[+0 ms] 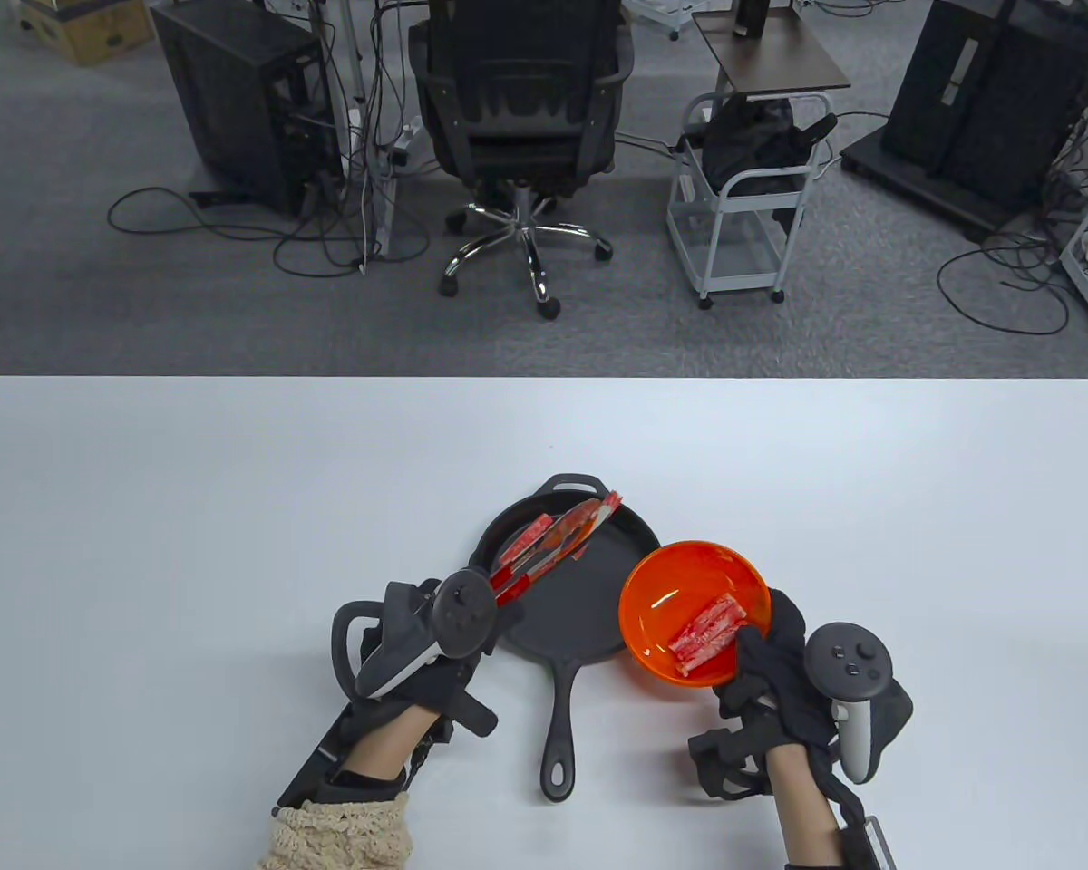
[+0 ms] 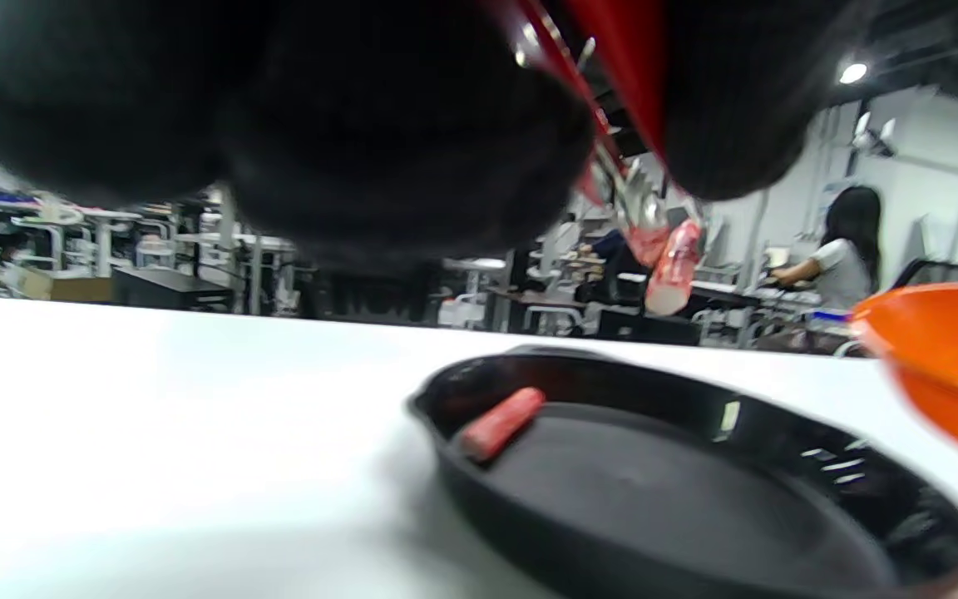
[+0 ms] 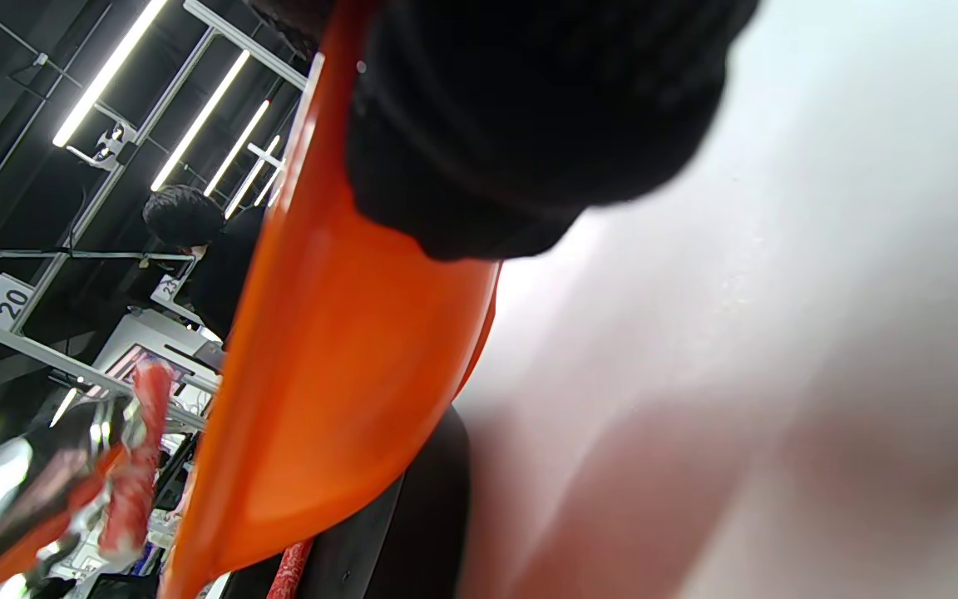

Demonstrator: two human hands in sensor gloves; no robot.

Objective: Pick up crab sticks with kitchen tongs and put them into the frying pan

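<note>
My left hand point(image 1: 494, 603) grips red kitchen tongs point(image 1: 553, 548), which reach out over the black frying pan point(image 1: 589, 625). Their tips pinch a red-and-white crab stick point(image 2: 672, 268) that hangs in the air above the pan's far side. Another crab stick point(image 1: 528, 536) lies inside the pan point(image 2: 695, 499) near its left rim. My right hand point(image 1: 766, 634) holds an orange bowl point(image 1: 680, 580) by its right rim, tilted beside the pan, thumb over the edge. More crab sticks point(image 1: 709, 632) lie in the bowl. The right wrist view shows the bowl's underside point(image 3: 338, 349) and a gloved finger point(image 3: 529, 125).
The pan's handle point(image 1: 558, 725) points toward me between my hands. The white table point(image 1: 236, 507) stretches wide to the left, right and far side. Beyond its far edge stand an office chair point(image 1: 521, 118), a white cart point(image 1: 743, 208) and computer towers on the floor.
</note>
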